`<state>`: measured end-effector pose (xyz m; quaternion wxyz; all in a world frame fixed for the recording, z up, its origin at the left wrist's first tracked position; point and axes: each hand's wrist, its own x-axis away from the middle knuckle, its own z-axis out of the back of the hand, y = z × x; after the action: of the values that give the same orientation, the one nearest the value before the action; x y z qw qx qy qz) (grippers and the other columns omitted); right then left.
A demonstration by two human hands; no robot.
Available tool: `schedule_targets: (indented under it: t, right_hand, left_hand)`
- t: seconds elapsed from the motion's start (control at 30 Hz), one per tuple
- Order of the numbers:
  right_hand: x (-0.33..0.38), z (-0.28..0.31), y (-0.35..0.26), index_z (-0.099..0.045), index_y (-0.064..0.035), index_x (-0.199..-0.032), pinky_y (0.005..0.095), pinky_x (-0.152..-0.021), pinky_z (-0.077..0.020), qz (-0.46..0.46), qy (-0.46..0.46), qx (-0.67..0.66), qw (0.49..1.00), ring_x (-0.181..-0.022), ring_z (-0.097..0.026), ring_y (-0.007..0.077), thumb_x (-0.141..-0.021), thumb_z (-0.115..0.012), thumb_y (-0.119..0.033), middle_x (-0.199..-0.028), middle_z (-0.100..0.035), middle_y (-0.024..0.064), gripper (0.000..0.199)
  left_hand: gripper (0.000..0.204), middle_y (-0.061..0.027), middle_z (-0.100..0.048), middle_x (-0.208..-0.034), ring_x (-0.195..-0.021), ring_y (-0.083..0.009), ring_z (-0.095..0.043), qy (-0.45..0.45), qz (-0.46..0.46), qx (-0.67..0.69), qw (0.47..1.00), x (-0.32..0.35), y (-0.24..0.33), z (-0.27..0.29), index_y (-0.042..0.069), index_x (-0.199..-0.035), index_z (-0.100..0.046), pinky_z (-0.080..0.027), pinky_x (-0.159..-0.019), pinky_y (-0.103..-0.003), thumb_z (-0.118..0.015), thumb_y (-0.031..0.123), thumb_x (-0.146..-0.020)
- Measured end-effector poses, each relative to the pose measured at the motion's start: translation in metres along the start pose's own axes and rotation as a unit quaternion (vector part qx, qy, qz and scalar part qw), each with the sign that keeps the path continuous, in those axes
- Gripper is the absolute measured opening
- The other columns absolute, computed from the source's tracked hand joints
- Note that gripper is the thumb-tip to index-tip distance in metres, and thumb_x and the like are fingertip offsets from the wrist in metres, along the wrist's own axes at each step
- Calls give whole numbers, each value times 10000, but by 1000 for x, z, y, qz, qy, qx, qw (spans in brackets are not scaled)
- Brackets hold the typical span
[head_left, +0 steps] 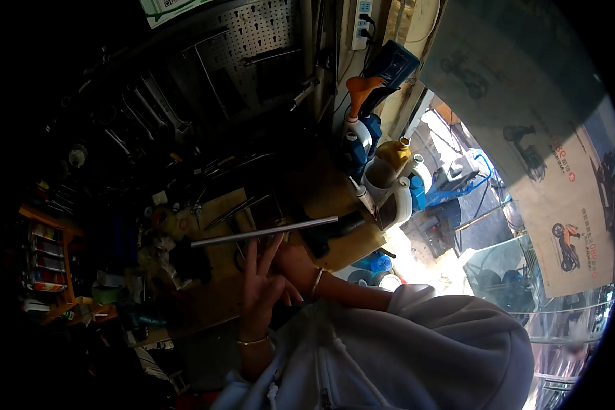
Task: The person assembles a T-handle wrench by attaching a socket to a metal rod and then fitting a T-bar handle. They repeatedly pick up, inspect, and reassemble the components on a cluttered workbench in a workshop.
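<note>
Head view: a person in a pale hooded top (417,342) works at a cluttered, dim wooden workbench (219,273), both hands meeting just under a long grey metal rod (263,232). The left hand (260,287) is raised with its fingers (251,256) spread and pointing up, their tips touching or nearly touching the underside of the rod near its middle; it is open rather than pinched on anything. A thin gold bangle (253,341) circles that wrist. The right hand (295,263) sits just beside the left, partly hidden behind it, curled close under the rod; whether it actually grips the rod cannot be told in the shadow. A light bracelet (317,280) shows on the right wrist.

The rod lies almost level above the hands, running from the left of the grip to a far end that reaches a black handle-like object (335,227) up and to the right. Further out on that side, well beyond the hands, stand white plastic jugs (400,198), blue bottles (362,140), a yellow jug (395,154) and an orange funnel (359,92). Above the grip, a dark pegboard (253,55) carries wrenches (154,102) and other hand tools. Far to the left of the hands, an orange rack (48,263) holds small boxes. Sunlit pavement (424,263) glares beyond the bench edge on the right.
</note>
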<state>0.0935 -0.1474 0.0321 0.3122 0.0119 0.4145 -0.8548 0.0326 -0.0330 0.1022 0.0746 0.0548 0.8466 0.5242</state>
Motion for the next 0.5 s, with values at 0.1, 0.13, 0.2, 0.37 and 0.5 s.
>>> schedule_targets:
  t: [0.1,0.13,0.2,0.37,0.5]
  right_hand:
    - [-3,11,3,-576,-45,-978,436,-682,-507,-6,52,-3,999,-846,-615,344,-764,-589,-114,-947,-613,157,225]
    - [-5,-1,16,-577,-34,-911,450,-634,-494,-41,120,-85,988,-759,-604,379,-832,-579,-132,-852,-611,184,125]
    - [-6,7,17,-601,-17,-885,402,-576,-477,-71,147,-100,981,-669,-608,343,-872,-586,-147,-767,-615,168,131]
    - [-6,14,32,-594,7,-817,334,-516,-439,-103,205,-148,962,-553,-589,239,-942,-562,-193,-598,-568,130,238]
    - [-7,27,30,-604,13,-834,310,-511,-427,-133,223,-176,949,-535,-559,168,-946,-563,-199,-602,-561,116,243]
  left_hand:
    - [711,-196,-489,-1309,-623,-107,-617,48,-19,-44,998,1,1,-3,44,-1459,-202,-475,-500,-200,-610,210,-901]
    - [661,-174,-552,-1224,-611,-91,-599,88,-25,-56,994,2,-2,-1,21,-1429,-275,-474,-504,-200,-619,218,-900]
    - [365,-77,-629,-943,-560,-63,-528,181,-59,-43,981,4,-8,0,8,-1233,-531,-429,-487,-193,-616,158,-911]
    - [132,2,-507,-666,-495,-45,-398,303,-102,-55,946,5,-16,5,70,-891,-550,-283,-433,-201,-603,184,-930]
    - [235,20,-400,-575,-483,-41,-350,275,-148,-38,949,8,-21,12,93,-782,-477,-259,-427,-209,-572,226,-951]
